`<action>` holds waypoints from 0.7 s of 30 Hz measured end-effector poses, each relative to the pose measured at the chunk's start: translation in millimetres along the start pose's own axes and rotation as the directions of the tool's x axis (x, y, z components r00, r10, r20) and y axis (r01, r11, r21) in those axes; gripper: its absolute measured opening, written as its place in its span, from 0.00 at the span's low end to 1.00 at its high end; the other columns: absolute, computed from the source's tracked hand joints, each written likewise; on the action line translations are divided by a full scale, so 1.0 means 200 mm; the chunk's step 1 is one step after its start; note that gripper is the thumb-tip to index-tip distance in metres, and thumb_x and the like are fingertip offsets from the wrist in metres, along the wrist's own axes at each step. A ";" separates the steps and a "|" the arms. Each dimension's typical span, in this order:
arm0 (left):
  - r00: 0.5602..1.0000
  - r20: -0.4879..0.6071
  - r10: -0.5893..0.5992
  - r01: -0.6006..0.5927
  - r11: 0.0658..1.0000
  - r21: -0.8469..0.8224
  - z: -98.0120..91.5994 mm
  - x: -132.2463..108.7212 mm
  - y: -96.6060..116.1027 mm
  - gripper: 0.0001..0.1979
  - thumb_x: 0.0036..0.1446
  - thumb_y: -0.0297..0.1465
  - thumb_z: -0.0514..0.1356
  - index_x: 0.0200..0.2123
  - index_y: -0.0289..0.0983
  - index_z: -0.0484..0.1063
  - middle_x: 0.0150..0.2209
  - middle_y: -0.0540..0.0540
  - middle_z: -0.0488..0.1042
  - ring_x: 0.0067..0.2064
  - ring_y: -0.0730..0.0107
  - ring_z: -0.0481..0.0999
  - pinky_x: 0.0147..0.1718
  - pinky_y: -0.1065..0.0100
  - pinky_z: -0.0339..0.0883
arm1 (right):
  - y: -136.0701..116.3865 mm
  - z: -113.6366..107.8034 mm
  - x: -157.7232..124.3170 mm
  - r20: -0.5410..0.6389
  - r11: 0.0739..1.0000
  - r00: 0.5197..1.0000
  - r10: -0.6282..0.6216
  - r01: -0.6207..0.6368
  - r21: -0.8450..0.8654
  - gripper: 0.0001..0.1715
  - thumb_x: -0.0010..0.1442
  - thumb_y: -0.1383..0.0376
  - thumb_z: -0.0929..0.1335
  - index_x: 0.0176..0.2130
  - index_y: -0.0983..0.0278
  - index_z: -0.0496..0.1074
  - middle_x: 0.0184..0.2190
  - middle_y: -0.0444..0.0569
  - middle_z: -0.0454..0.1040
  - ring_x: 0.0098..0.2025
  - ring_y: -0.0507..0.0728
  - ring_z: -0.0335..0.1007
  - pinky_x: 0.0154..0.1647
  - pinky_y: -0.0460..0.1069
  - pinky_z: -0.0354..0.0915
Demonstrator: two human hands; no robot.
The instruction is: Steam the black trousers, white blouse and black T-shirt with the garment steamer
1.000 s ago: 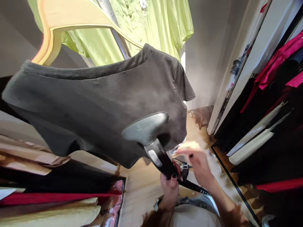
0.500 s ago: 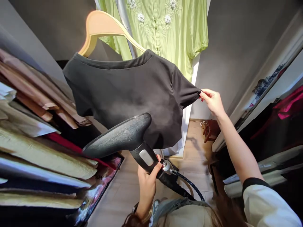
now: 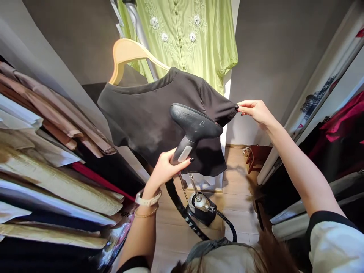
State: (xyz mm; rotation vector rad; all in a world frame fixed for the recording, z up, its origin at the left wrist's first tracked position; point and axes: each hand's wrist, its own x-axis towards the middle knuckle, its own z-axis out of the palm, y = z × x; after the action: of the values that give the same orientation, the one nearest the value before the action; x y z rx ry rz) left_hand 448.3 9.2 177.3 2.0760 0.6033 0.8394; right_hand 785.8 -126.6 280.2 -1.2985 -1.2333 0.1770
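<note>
A black short-sleeved T-shirt (image 3: 148, 113) hangs on a pale wooden hanger (image 3: 132, 50) in the middle of the view. My left hand (image 3: 166, 167) is closed round the handle of a black garment steamer head (image 3: 196, 123). The head is in front of the shirt's right half, just below the sleeve; whether it touches the cloth I cannot tell. Pinched between the fingers of my right hand (image 3: 254, 112) is the hem of the right sleeve, pulled out to the side.
Behind the shirt hangs a light green embroidered blouse (image 3: 184, 41). Folded garments on hangers (image 3: 57, 178) line the left side; more clothes (image 3: 345, 117) hang at right. The steamer's pole base (image 3: 200, 204) and hose (image 3: 182, 208) stand below. A small reddish-brown stool (image 3: 257, 157) is farther back.
My left hand has lifted the steamer head up and to the right, turning it toward the sleeve. The shirt's left side has swung back. My right hand keeps its pinch on the sleeve.
</note>
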 end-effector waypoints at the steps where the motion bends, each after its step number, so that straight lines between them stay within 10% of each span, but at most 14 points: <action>1: 1.000 0.029 0.005 -0.006 0.999 0.036 -0.03 0.04 0.01 0.17 0.48 0.42 0.69 0.28 0.36 0.70 0.20 0.52 0.68 0.20 0.73 0.65 0.20 0.71 0.60 | -0.01 -0.01 0.00 -0.007 1.000 1.000 0.016 -0.016 0.003 0.15 0.47 0.58 0.78 0.33 0.67 0.81 0.31 0.48 0.80 0.34 0.52 0.73 0.37 0.49 0.70; 9: 0.974 0.219 -0.052 0.001 0.974 0.228 -0.21 0.21 0.13 0.19 0.48 0.47 0.69 0.32 0.36 0.74 0.22 0.51 0.70 0.19 0.72 0.66 0.18 0.72 0.59 | 0.02 -0.01 -0.01 -0.023 1.000 1.000 0.019 -0.019 0.010 0.14 0.47 0.59 0.78 0.33 0.66 0.82 0.30 0.47 0.80 0.33 0.52 0.72 0.37 0.49 0.69; 21: 0.957 0.289 0.002 -0.073 0.969 0.236 -0.08 0.41 0.16 0.22 0.50 0.49 0.67 0.35 0.35 0.73 0.22 0.52 0.68 0.20 0.73 0.66 0.19 0.72 0.62 | -0.03 0.00 -0.01 -0.066 0.995 0.994 0.092 -0.094 -0.027 0.09 0.48 0.65 0.78 0.32 0.67 0.83 0.32 0.48 0.81 0.40 0.56 0.76 0.53 0.55 0.68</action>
State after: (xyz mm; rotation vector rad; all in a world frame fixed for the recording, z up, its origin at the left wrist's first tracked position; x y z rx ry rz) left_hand 494.6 53.4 240.3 2.3851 0.5294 0.4864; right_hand 781.4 -130.2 283.1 -1.3785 -1.1250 0.1818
